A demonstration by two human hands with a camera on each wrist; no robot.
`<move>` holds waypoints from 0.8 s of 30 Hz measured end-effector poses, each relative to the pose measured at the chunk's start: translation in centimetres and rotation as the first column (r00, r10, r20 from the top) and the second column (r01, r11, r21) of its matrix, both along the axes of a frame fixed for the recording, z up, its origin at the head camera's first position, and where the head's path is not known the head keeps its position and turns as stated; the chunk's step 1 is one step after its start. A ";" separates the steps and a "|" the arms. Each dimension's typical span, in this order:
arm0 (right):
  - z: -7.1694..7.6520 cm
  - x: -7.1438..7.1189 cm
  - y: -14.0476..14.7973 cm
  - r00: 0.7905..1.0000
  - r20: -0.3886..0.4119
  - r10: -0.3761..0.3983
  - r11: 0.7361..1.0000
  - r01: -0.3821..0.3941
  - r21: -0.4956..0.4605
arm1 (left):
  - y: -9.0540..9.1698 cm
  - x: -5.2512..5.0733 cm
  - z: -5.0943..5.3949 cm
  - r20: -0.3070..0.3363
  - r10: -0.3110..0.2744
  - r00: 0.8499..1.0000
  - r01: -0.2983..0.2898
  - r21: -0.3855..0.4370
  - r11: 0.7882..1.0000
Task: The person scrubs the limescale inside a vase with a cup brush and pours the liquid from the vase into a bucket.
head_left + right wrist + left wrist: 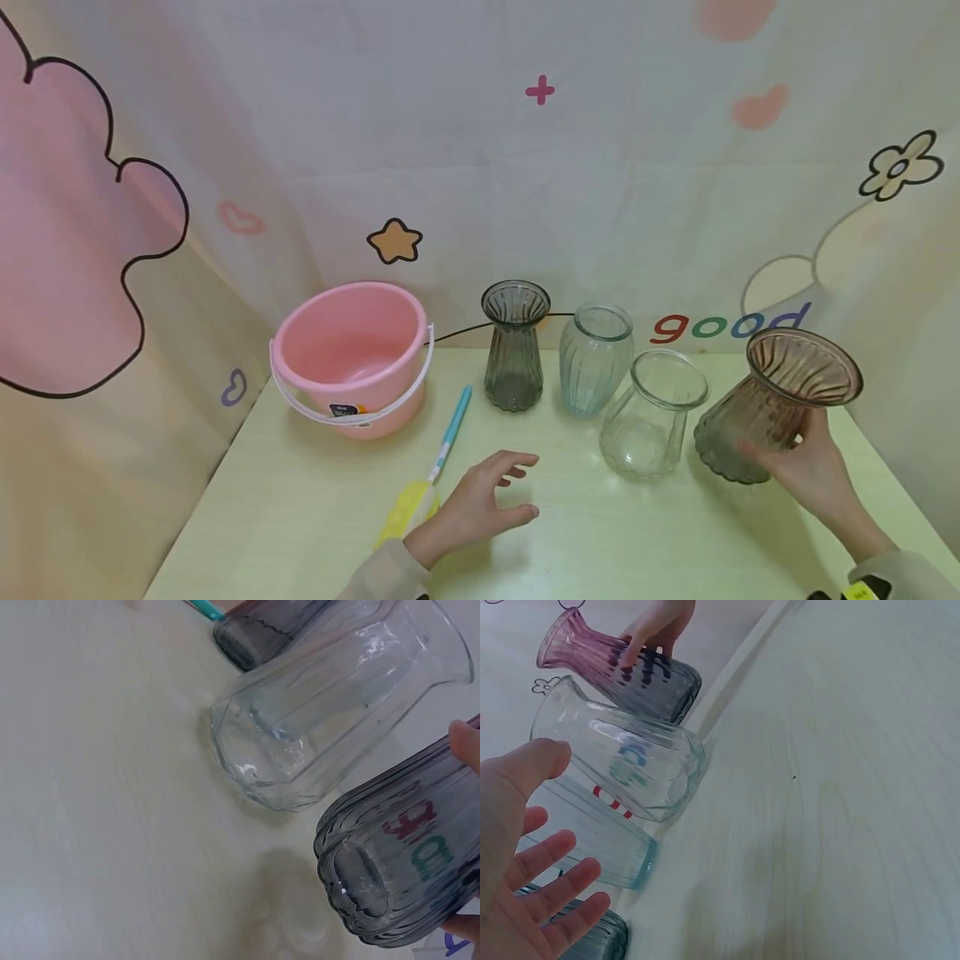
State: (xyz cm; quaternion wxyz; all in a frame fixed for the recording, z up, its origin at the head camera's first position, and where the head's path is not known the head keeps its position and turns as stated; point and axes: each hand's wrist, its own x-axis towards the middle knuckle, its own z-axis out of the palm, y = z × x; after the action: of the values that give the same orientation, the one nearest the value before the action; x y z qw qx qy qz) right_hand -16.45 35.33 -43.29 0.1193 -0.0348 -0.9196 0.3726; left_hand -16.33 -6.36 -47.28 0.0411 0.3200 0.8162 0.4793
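My right hand (813, 467) grips a brownish-purple fluted glass vase (738, 425) with a flared rim, tilted at the table's right side. In the right wrist view the base of this vase (397, 855) hangs over its shadow, apart from the tabletop. Nothing is in my left hand (480, 504), whose fingers are spread and relaxed over the middle front of the table. Beside the held vase stands a clear glass vase (645, 425). Left of that are a pale blue ribbed vase (596, 362) and a grey fluted vase (514, 358), both upright.
A pink bucket (352, 333) with a white handle stands at the back left. Between it and my left hand lies a brush with a teal handle (453, 425) and a yellow sponge head (408, 510). Behind the table (300, 517) hangs a printed curtain (450, 150).
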 end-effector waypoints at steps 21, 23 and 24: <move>-1.7 -7.8 0.1 1.000 -0.013 0.021 0.997 -0.022 -0.073 | 0.3 -0.9 -0.9 0.015 0.089 0.996 -0.089 -0.018 0.996; -2.0 -8.0 0.1 1.000 -0.003 0.019 0.997 -0.019 -0.072 | 0.2 -0.9 -1.1 0.014 0.097 0.995 -0.096 -0.019 0.995; -2.1 -8.1 0.0 1.000 0.001 0.016 0.997 -0.016 -0.070 | 0.1 -0.9 -1.2 0.015 0.099 0.995 -0.098 -0.018 0.995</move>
State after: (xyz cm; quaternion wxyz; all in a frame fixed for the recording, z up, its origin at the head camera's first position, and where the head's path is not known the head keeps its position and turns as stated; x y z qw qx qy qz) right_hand -24.57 35.36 -45.42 0.1142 -0.0321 -0.9065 0.4053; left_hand -17.22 -6.21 -48.45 0.0266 0.2751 0.8348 0.4762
